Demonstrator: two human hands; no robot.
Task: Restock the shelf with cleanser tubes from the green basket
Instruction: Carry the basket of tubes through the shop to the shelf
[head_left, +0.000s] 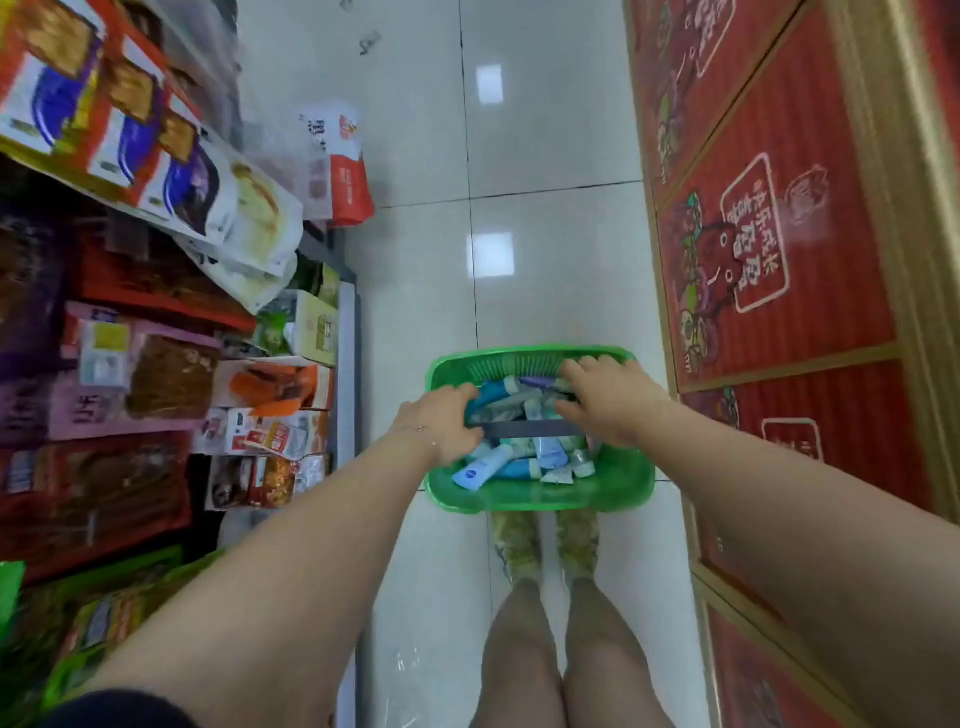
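Green plastic basket (540, 501), heaped with blue and white cleanser tubes (524, 457), mid-aisle beyond the feet (519, 540). Left hand (441, 423) clenched around dark grey handle (530, 429); right hand (608, 402) among far tubes, grasp unclear.

One green basket (540, 499), with one grey handle (530, 428) across it. Two hands are at it, a left hand (441, 421) and a right hand (605, 397), and there is one thin bracelet (423, 430), on the left wrist. The tubes (480, 470) lie heaped: I count about ten showing, but the hands and handle cover others, so the full number I cannot tell. Two shoes (517, 540) stand below the basket. On the right, at least four red boxes (779, 260). On the floor (545, 156), two bright squares of light (491, 254). The packs (171, 379) on the shelf (347, 306) are too many and too blurred to count.
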